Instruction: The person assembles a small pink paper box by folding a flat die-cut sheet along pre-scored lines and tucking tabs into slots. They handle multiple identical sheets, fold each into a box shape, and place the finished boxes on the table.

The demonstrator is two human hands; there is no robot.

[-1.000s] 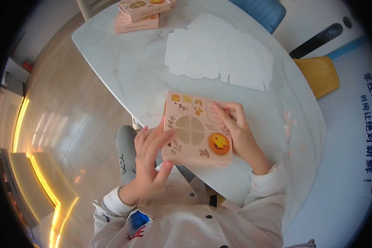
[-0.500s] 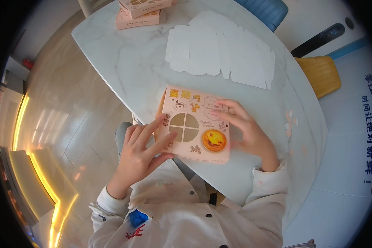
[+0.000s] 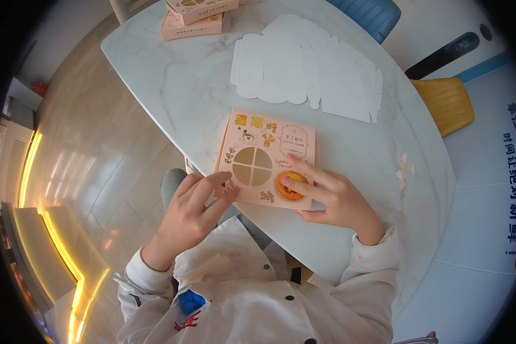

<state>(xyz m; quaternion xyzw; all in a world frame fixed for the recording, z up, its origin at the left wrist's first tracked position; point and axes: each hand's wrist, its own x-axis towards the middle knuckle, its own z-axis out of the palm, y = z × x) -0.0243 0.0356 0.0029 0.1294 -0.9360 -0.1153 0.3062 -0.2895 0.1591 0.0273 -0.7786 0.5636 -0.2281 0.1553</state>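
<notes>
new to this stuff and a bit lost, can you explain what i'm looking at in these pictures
There's no machine here, just a person's bare hands. All the pictures come from one wide camera worn on the head, looking down, so straight edges bend near the rim. The left hand touches a pink box at its near left corner; the right hand has its fingers over the box's right side. Whether they grip it firmly is hard to tell. On the table also lie flat white card, paper scraps and more pink boxes.
</notes>
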